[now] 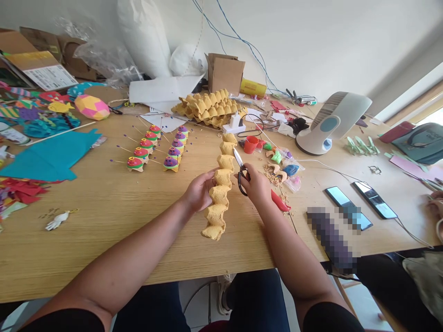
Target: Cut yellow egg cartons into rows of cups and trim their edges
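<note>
My left hand (201,190) is closed round the left side of a long yellow egg carton strip (218,195), holding it above the table with its length running away from me. In my right hand (255,183) is a pair of black-handled scissors (237,158), blades pointing up and left beside the strip's right edge near its far end. Whether the blades touch the carton I cannot tell. To the left stand two painted egg carton caterpillars, a red and green one (141,151) and a purple one (172,159), with thin sticks poking out.
Behind lie stacked yellow egg cartons (209,107) and a white power plug (236,123). A red cup (250,144), bagged clay (291,169) and carton scraps sit right of my hands. Further right are a white fan (328,122) and phones (374,199); blue felt (44,157) lies left.
</note>
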A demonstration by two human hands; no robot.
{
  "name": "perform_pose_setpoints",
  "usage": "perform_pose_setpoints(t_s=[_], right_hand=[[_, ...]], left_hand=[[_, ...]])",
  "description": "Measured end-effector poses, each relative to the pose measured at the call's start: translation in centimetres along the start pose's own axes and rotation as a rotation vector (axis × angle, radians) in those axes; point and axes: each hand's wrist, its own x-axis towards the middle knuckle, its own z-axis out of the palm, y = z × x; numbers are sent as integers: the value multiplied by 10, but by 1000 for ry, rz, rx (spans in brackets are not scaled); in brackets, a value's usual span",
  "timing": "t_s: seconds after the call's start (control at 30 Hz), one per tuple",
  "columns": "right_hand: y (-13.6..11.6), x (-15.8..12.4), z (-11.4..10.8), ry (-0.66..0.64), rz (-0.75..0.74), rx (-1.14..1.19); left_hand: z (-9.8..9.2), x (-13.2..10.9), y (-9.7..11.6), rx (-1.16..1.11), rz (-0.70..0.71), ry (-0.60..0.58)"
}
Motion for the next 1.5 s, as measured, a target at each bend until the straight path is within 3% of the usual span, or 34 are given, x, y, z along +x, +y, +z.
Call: perform_pose_setpoints(t_s=[0.33, 0.63, 0.93, 1.5], right_hand=[[-1, -1, -7, 3, 20, -13], [4, 1, 1, -24, 56, 264], [-1, -1, 1, 16, 42, 154], [-4, -2, -3, -12, 70, 94]], left_hand=[[-2, 2, -2, 2, 5, 22], [-7, 3, -1, -4, -7, 46], [8, -1, 0, 47, 9, -2], [4, 0, -5, 159, 19, -62]])
